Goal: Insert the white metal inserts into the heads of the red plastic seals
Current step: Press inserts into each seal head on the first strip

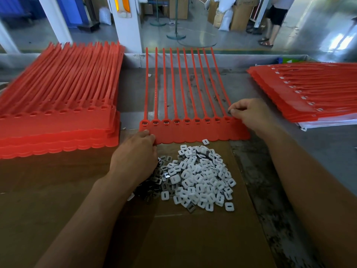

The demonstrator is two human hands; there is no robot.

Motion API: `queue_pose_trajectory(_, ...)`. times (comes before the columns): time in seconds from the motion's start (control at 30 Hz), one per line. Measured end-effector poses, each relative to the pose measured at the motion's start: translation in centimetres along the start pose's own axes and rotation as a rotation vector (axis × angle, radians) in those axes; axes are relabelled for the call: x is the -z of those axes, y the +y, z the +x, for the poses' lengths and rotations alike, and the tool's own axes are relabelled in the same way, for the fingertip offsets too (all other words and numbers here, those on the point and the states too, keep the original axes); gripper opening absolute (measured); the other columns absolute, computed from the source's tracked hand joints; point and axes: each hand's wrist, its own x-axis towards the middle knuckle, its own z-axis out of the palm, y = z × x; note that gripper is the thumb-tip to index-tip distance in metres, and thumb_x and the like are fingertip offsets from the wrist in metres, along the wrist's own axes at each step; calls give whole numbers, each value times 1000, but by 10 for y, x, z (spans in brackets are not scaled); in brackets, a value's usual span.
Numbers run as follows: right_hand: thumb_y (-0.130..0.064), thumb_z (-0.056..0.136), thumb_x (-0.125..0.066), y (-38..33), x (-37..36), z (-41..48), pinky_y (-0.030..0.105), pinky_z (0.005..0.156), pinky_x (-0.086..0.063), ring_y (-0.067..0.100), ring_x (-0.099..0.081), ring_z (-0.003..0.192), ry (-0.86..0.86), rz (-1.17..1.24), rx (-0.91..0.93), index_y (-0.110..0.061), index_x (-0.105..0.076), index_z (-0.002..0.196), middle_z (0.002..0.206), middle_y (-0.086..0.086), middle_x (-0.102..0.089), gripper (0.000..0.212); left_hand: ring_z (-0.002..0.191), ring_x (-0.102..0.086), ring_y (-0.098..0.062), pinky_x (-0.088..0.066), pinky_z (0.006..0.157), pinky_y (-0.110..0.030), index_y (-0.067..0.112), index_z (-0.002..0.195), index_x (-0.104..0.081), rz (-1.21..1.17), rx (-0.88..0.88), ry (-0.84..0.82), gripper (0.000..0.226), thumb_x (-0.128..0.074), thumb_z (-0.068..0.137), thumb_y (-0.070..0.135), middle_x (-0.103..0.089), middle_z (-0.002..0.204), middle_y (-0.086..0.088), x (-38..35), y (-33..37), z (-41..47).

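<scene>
On the table (270, 89), gripped seal strip (193, 132) at 9 o'clock with left hand (135, 151); pinched insert (229, 112) over 3 o'clock head with right hand (249, 115); probably risked crooked jamming if tilted.

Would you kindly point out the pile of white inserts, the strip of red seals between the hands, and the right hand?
pile of white inserts (201, 178): head view, middle of the heap.
strip of red seals (193, 133): head view, flat band below the heads.
right hand (249, 113): head view, back of the hand.
</scene>
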Motion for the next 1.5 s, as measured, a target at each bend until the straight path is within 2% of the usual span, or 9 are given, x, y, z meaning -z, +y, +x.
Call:
queue_pose_trajectory(0.13, -13, 87, -61, -2, 2, 0, 24, 71, -38, 11, -54, 82, -114, -138, 13, -25, -64, 75, 81, -4, -61, 17, 116, -49, -20, -39, 95, -31, 11, 117, -58, -1, 5, 1, 31, -41, 93, 20, -52, 129, -4, 0, 1, 0)
queue_pose_trajectory(0.4, -13, 89, -58, -7, 1, -1, 23, 71, -35, 11, -52, 83, -167, -213, 10, -21, -66, 84, 84, -4, -58, 12, 117, -49, -21, -38, 97, -31, 10, 117, -58, 2, 4, -2, 31, -42, 92, 20, -52, 130, -5, 1, 0, 0)
queue_pose_trajectory(0.67, -13, 90, -57, -4, 1, 3, 18, 55, -31, 1, -47, 69, -128, -225, 22, -14, -70, 88, 85, -8, -57, 13, 121, -46, -21, -35, 100, -31, 11, 120, -57, 12, 4, -14, 32, -40, 93, 21, -49, 134, -4, 0, -1, 1)
queue_pose_trajectory(0.8, -10, 88, -58, -6, -2, 3, 20, 70, -32, 6, -48, 80, -144, -316, 54, -9, -70, 91, 83, -7, -55, 12, 123, -44, -21, -33, 102, -30, 11, 121, -56, 22, 0, -16, 33, -39, 94, 21, -46, 137, -4, -1, -1, 1)
queue_pose_trajectory(1.0, -8, 78, -71, -3, -3, 3, 21, 67, -36, 10, -52, 76, -40, -155, 1, -19, -62, 79, 80, -2, -58, 15, 121, -45, -21, -33, 101, -29, 10, 120, -56, 20, -6, -15, 33, -39, 94, 20, -49, 134, -5, 0, -2, 1)
queue_pose_trajectory(1.23, -13, 79, -71, -2, -3, 4, 19, 63, -39, 9, -55, 78, -45, -77, -72, -17, -67, 92, 88, -1, -62, 13, 122, -44, -20, -33, 101, -29, 11, 121, -56, 2, 3, -10, 33, -40, 94, 20, -49, 134, -4, 0, -1, -1)
queue_pose_trajectory(1.3, -17, 82, -68, -8, -2, -2, 21, 72, -38, 9, -55, 85, -33, -65, -37, -18, -66, 92, 90, -3, -61, 10, 123, -44, -20, -33, 101, -29, 11, 121, -56, 1, 2, -9, 33, -40, 94, 20, -48, 135, -3, 0, -1, -1)
queue_pose_trajectory(1.4, -20, 83, -67, -30, -4, -17, 13, 65, -36, 2, -53, 77, -34, -65, 99, -23, -63, 86, 82, -10, -59, 5, 122, -44, -20, -34, 100, -30, 11, 120, -56, -4, 1, -9, 32, -40, 94, 20, -49, 134, -4, 0, -2, 0)
queue_pose_trajectory(1.5, -22, 84, -66, -60, -13, -40, 6, 67, -37, -8, -52, 74, -203, -115, 264, -22, -68, 89, 78, -20, -57, 6, 120, -46, -20, -35, 99, -30, 11, 118, -57, -6, -1, -8, 31, -40, 94, 19, -50, 133, -5, 0, -2, 0)
